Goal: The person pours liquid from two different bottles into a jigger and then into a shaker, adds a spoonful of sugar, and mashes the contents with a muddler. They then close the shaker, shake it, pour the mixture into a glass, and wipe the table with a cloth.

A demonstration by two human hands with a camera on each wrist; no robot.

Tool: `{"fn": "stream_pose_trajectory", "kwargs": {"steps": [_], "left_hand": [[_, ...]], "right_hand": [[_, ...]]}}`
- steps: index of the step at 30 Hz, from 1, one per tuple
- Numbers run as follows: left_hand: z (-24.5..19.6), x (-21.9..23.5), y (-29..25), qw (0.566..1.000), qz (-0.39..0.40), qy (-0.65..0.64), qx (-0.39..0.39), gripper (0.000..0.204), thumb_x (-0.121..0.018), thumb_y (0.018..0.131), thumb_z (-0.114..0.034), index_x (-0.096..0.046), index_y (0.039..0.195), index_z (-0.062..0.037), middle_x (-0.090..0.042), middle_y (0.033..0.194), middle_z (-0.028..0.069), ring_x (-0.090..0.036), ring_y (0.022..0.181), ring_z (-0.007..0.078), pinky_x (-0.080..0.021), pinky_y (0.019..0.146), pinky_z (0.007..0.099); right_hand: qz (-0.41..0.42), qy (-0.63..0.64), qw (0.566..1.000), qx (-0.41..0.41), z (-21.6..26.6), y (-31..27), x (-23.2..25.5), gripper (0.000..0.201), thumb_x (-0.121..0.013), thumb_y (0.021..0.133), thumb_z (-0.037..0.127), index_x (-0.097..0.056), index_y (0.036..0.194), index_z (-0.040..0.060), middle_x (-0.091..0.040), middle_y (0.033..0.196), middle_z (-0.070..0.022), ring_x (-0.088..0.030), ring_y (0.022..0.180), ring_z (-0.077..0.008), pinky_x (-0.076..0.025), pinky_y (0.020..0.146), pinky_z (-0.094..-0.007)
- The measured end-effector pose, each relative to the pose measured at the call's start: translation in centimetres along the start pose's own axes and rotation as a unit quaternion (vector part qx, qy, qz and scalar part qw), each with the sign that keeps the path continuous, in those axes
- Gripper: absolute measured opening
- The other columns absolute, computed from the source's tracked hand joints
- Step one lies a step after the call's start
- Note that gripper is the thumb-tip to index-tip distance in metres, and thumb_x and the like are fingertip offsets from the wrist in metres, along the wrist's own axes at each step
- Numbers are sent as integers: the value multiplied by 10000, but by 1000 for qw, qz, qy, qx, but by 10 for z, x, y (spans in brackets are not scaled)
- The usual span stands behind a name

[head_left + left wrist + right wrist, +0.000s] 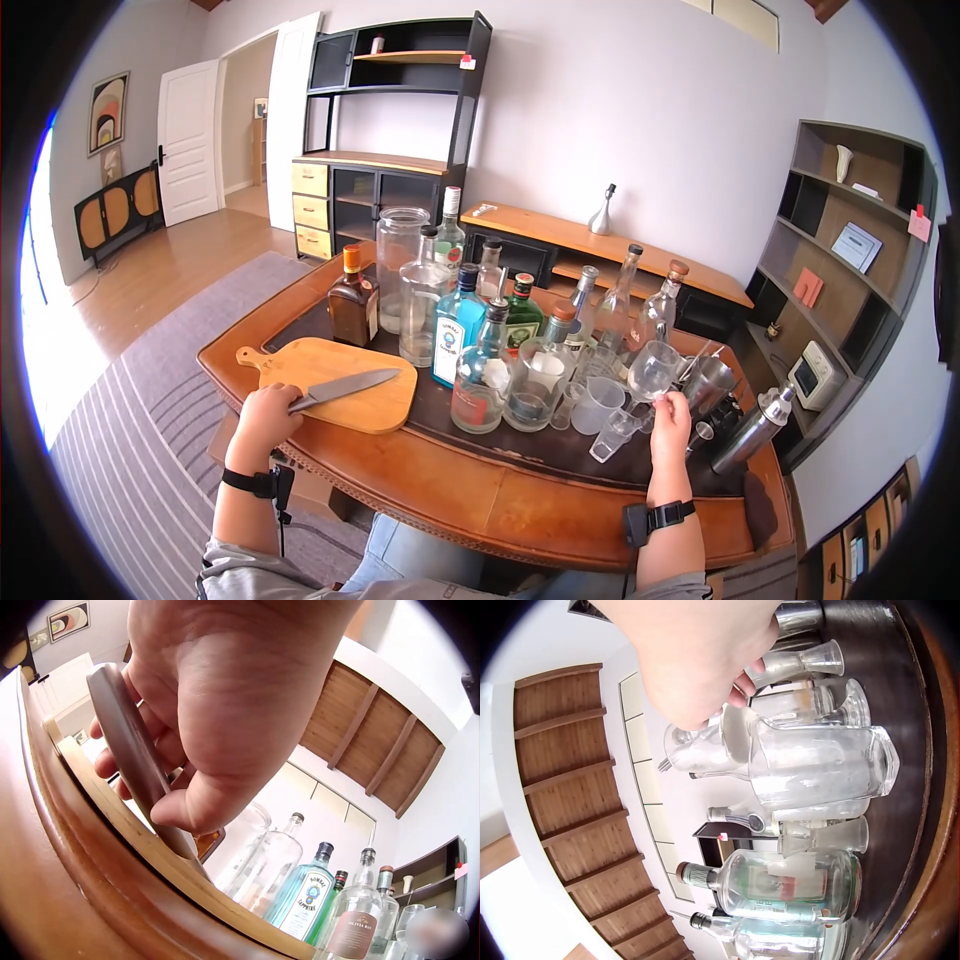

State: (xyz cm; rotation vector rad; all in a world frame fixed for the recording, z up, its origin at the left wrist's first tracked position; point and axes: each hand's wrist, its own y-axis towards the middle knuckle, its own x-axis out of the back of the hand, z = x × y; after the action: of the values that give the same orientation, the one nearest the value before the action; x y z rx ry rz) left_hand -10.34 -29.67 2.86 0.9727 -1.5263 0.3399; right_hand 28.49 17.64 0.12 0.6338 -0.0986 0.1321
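My left hand (268,415) grips the handle of a kitchen knife (355,386) over a wooden cutting board (390,410). The blade points right across the board. In the left wrist view the thumb and fingers wrap the grey knife handle (129,739). My right hand (672,428) holds a clear round-bowled glass (653,368) by its lower part, above the other glassware. From the right wrist, the fingers partly hide this glass (699,754). Just below and left of the hand are a clear faceted glass (613,438) and a translucent measuring cup (597,408).
Several bottles crowd the table's middle, among them a blue gin bottle (452,335) and a brown bottle (353,305). A large glass jar (402,240) stands behind them. A steel cocktail shaker (745,440) and a jigger (702,435) are at the right, near the table edge.
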Motion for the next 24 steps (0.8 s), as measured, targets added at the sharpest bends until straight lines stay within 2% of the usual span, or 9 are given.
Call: {"fn": "stream_pose_trajectory", "kwargs": {"steps": [3, 6, 11, 24], "left_hand": [[-5, -1, -2, 1000, -1, -8, -3, 266, -671, 723, -157, -698, 980, -92, -674, 926, 137, -645, 906, 347, -514, 821, 440], [-13, -3, -4, 1000, -7, -6, -13, 266, -670, 733, -153, -694, 991, -92, -673, 923, 139, -644, 906, 348, -514, 820, 443], [-27, 1, -12, 1000, -3, -20, -22, 255, -659, 755, -143, -692, 1003, -91, -671, 914, 146, -645, 895, 351, -518, 812, 441], [-29, -12, -11, 998, -52, -34, -6, 236, -686, 761, -146, -694, 991, -93, -665, 891, 145, -640, 869, 364, -522, 792, 452]], "right_hand": [[3, -6, 1000, -3, 11, -2, -1, 91, -590, 950, 96, -574, 900, 22, -565, 775, 9, -483, 720, -65, -380, 650, -228], [5, -24, 1000, 1, 9, -2, 1, 104, -622, 944, 94, -573, 923, 4, -563, 783, 1, -512, 719, -72, -418, 658, -232], [12, -24, 1000, -14, 7, -1, 2, 119, -625, 941, 102, -574, 896, 5, -561, 764, -7, -510, 710, -80, -421, 659, -239], [9, -62, 998, 0, 19, -3, 3, 122, -623, 936, 107, -573, 905, 1, -563, 766, -19, -518, 712, -103, -429, 660, -257]]}}
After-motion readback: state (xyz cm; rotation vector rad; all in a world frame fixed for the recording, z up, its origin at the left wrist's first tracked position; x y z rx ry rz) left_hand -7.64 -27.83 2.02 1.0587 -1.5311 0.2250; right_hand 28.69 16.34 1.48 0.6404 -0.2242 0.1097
